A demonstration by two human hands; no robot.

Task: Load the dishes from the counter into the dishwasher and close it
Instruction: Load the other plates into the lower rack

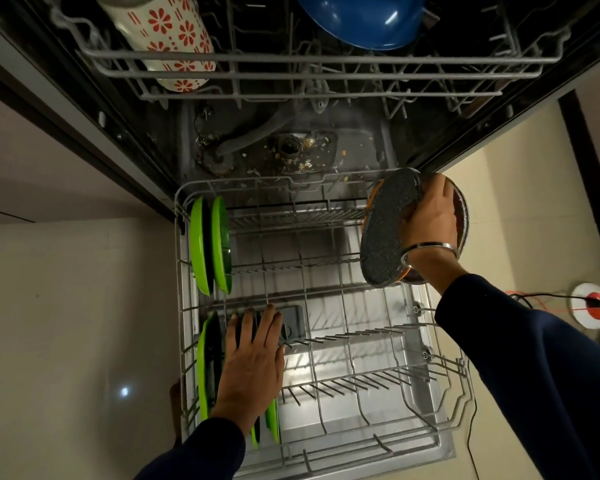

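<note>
standing on edge in the left slots of the pulled-out lower rack (pixel 329 368), two green plates (pixel 208 244) are seen at the far left, and more green plates (pixel 207 365) are set upright at the near left. the left hand (pixel 253 365) is laid flat over the near plates, its fingers straight and spread, touching their upper edges without curling round them. the right hand (pixel 430 220) is clamped on two speckled dark plates (pixel 385 230) with orange showing at the rim, which are held together on edge above the far right corner of the lower rack; the fingers are wrapped over the top edge. a metal bangle (pixel 430 249) is worn at that wrist, and dark sleeves (pixel 534 358) are worn on both arms. the two hands are kept well apart. in the upper rack (pixel 326 69), a white canister with red flowers (pixel 163 36) is lying at the far left and a blue bowl (pixel 361 19) is placed at the far right. food scraps are scattered on the dishwasher floor (pixel 291 150) beyond the lower rack. a white and red disc with a cable (pixel 591 304) is seen on the floor at the right.
</note>
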